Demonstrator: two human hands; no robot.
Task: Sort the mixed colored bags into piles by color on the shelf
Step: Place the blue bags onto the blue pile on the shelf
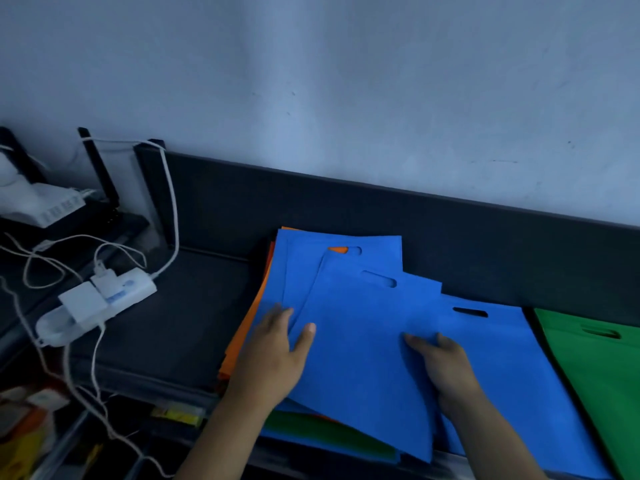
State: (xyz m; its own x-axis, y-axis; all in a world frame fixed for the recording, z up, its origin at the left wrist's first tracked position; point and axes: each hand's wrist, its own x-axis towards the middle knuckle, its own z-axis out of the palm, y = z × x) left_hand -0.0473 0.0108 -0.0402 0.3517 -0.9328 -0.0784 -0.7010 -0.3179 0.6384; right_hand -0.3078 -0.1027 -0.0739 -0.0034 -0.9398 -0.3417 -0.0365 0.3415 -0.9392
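A dark shelf (194,327) runs along a pale wall (346,81), with a low dark back rail (346,209) behind it. In the middle lies a mixed pile: several blue bags (363,341) fanned on top, orange bags (247,327) showing along the pile's left edge, and a strip of a green bag (311,427) showing under the near edge. The near edge of the pile reaches the front lip of the shelf.

The left hand (273,351) lies flat and open on the left side of the blue bags, fingers spread, the thumb pressing on the top blue bag; it holds nothing between its fingers. The right hand (440,362) rests on the blue bags further right, its fingers curled over the bag's surface near an edge; whether it pinches a bag cannot be told.

Just beside the blue bags on the right, a separate green bag (595,368) lies flat, running to the frame's right edge.

Left of the pile the shelf is bare up to a white power strip (104,303) with plugs and white cables (169,202). Behind those, at the far left, stand dark and white devices (45,202). The back rail leaves a narrow bare strip behind the pile.
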